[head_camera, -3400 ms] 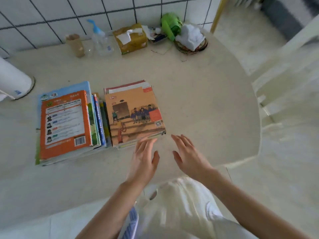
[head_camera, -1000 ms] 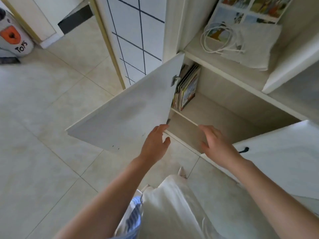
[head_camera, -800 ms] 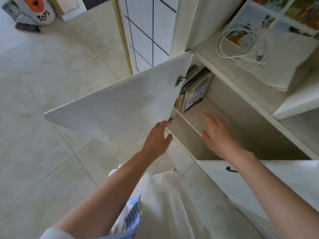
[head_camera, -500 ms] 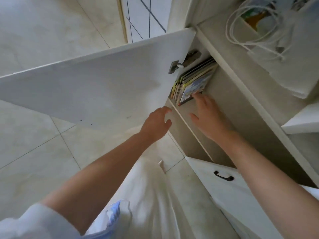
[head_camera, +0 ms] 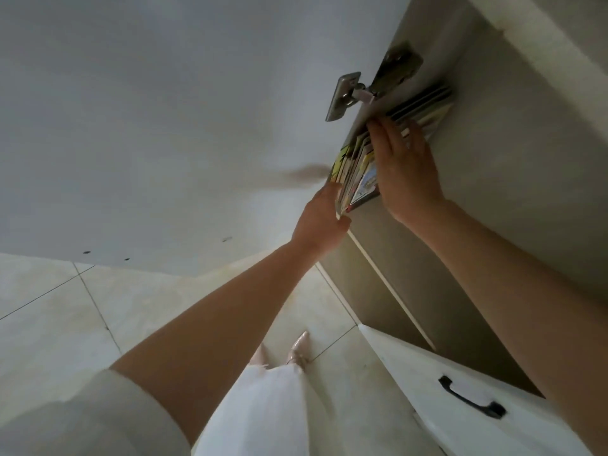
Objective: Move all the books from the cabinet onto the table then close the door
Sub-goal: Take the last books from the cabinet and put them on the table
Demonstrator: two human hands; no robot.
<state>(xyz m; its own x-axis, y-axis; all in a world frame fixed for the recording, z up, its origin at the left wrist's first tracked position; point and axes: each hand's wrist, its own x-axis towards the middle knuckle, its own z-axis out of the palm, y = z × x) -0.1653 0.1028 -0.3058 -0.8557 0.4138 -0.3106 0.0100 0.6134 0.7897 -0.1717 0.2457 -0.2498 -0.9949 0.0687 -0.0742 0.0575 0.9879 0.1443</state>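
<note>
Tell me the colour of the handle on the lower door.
Black handle, clearest in the head view.

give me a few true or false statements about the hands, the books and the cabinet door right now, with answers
1. The cabinet door is closed. False: it stands swung open, its hinge exposed.
2. Both hands are on the stack of books. True: the left hand holds its near end and the right hand lies against its side.
3. The books are lying on the floor. False: they stand on the cabinet shelf, against the side wall by the hinge.
4. The right hand's fingers are straight along the books. True.
5. A black handle shows on a white front at the lower right. True.
</note>
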